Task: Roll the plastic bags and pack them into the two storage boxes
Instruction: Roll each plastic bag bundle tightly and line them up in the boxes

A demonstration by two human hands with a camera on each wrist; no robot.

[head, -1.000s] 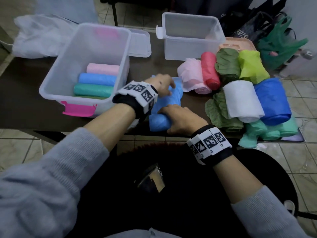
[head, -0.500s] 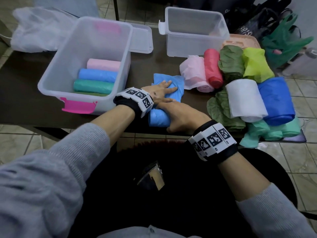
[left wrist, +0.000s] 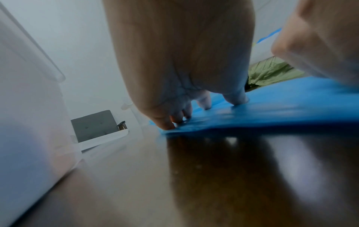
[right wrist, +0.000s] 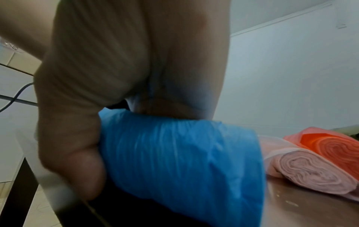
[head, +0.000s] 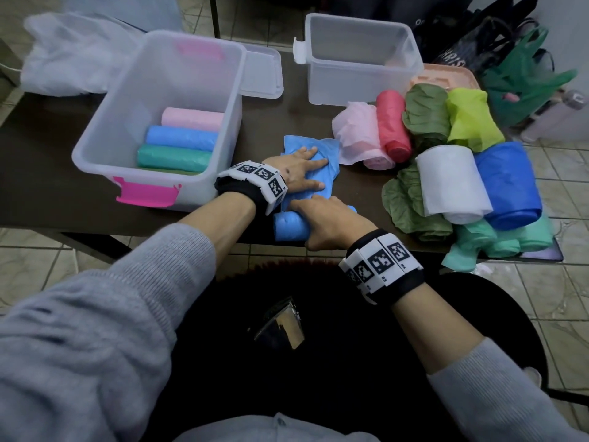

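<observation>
Head view shows the left hand (head: 298, 173), fingers flat, pinning the light-blue bag (head: 314, 148) on the desk (head: 47, 173) so the right hand (head: 331, 223), curled around the rolled end, can wind it tight.

Rolls (head: 183, 140) in left box (head: 95, 145)

We see a dark table (head: 47, 186) on a beige tiled floor (head: 567, 193) (pale wall (right wrist: 291, 76) behind).

Our head view high above the worktop (head: 47, 173); our wrist views skimming it, all sharing the blue bag (head: 310, 148).
</observation>
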